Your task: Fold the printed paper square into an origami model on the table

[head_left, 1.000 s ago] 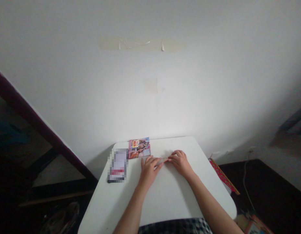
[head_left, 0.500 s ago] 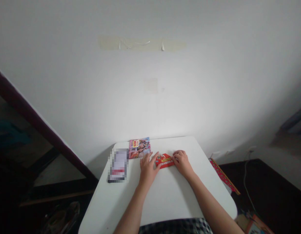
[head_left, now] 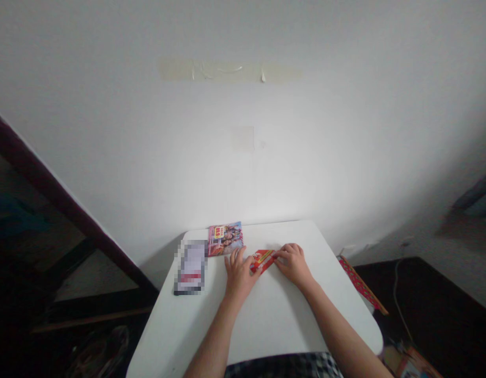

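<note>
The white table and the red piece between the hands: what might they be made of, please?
White table: smooth, matt, perhaps plastic or laminate, by its even surface. Red piece: probably printed paper, from its straight edges and yellow print; gloss unclear.

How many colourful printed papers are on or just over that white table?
2: the red paper between the left hand and right hand, and the pink-and-blue leaflet by the white table's far edge. Others could be hidden underneath.
</note>
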Demonstrator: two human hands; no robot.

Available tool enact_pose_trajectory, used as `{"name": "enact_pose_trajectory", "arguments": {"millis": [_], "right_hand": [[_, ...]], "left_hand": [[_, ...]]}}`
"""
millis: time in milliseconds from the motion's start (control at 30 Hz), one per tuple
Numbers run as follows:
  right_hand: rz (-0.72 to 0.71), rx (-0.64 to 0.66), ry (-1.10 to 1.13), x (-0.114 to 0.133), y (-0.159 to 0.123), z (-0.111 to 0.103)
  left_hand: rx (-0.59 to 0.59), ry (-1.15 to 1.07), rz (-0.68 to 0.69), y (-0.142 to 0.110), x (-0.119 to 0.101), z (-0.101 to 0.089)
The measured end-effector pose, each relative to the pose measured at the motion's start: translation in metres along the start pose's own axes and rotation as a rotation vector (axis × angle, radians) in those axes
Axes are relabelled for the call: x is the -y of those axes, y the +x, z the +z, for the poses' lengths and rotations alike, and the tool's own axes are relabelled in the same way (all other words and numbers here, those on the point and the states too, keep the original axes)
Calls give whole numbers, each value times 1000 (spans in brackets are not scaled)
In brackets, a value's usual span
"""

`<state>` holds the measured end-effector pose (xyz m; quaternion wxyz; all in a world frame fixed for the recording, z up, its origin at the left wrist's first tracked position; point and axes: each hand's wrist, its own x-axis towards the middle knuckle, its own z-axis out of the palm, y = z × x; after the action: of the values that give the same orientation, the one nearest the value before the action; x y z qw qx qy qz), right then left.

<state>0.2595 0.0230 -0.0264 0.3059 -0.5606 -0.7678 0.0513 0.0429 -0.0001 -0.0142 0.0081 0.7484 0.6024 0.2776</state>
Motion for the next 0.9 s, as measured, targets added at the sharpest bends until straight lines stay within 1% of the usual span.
{"name": "enact_pose_trajectory", "arguments": {"millis": [100, 200, 300, 400, 467, 567, 700, 800, 900], "right_hand": [[-12, 2, -23, 3, -1, 0], [-21, 13, -33, 5, -2, -1], [-40, 66, -49, 6, -2, -1], [-55, 123, -57, 5, -2, 1], [-56, 136, -50, 4, -2, 3], [-54, 125, -28, 3, -1, 3], [-95, 109, 24, 4, -1, -3], [-141, 141, 60, 6, -2, -7], [-146, 178, 55, 6, -2, -7]], "left_hand": [[30, -18, 19, 0, -4, -5], [93, -40, 57, -1, -7, -6], [175, -58, 115, -2, -7, -4], [234, -71, 130, -3, -5, 0], [233, -74, 122, -3, -5, 1], [191, -64, 108, -3, -5, 0], [156, -41, 97, -3, -7, -4], [143, -28, 87, -3, -8, -6], [147, -18, 58, -2, -7, -7]]}}
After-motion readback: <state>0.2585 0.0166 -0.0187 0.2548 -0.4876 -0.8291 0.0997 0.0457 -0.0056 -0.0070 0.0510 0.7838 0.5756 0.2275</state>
